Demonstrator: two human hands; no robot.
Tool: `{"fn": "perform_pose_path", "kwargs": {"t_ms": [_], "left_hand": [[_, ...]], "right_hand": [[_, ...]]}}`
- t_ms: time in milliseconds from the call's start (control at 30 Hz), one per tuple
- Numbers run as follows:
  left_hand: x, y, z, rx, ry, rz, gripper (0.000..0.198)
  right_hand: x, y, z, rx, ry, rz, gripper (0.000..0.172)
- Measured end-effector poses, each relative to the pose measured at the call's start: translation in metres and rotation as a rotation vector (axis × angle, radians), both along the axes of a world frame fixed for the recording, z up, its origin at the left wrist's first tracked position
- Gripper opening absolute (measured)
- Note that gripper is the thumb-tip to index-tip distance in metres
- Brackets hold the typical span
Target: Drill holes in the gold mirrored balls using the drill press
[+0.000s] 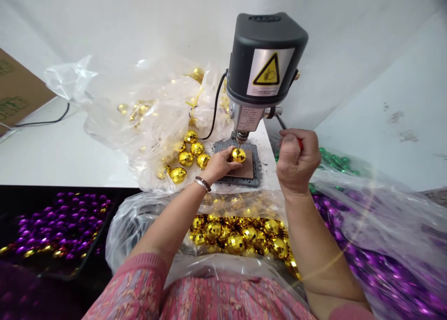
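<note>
Under the bit of a dark grey drill press (267,55), my left hand (220,164) pinches a shiny gold faceted ball (239,155). The ball rests over a brown board (246,167) on the grey metal base (256,173). The bit meets the top of the ball; how deep it goes, I cannot tell. My right hand (298,159) is closed around the feed lever (281,121) at the right of the machine, and a bit of its red grip shows between the fingers.
Loose gold balls (186,158) lie left of the base, beside a clear plastic bag (115,124). More gold balls (235,242) fill a bag at my lap. Purple beads (63,222) are at the left and right, green ones (335,162) behind. A cardboard box (23,92) stands far left.
</note>
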State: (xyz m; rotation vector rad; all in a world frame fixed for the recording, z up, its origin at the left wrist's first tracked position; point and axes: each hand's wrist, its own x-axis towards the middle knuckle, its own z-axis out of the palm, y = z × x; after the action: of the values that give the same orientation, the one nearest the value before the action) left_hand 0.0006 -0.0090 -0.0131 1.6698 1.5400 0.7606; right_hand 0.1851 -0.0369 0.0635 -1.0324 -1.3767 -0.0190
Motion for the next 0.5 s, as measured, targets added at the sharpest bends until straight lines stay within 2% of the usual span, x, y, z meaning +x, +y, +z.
{"fn": "perform_pose_path", "kwargs": {"t_ms": [133, 233, 300, 400, 500], "left_hand": [[-0.002, -0.001, 0.003, -0.001, 0.015, -0.007, 0.077], [-0.002, -0.001, 0.003, -0.009, -0.016, -0.001, 0.075], [0.000, 0.000, 0.001, -0.013, -0.054, -0.006, 0.072], [0.002, -0.004, 0.001, -0.003, -0.111, 0.001, 0.062], [-0.008, -0.019, 0.010, -0.014, -0.156, -0.021, 0.053]], "right_hand": [[-0.002, 0.001, -0.021, 0.035, 0.024, 0.029, 0.027], [-0.004, 0.004, -0.020, 0.054, 0.064, 0.039, 0.030], [-0.005, 0.010, -0.003, 0.060, 0.098, 0.023, 0.035], [-0.007, 0.022, 0.035, 0.041, 0.145, 0.013, 0.040], [-0.008, 0.030, 0.061, -0.023, 0.189, 0.029, 0.035]]}}
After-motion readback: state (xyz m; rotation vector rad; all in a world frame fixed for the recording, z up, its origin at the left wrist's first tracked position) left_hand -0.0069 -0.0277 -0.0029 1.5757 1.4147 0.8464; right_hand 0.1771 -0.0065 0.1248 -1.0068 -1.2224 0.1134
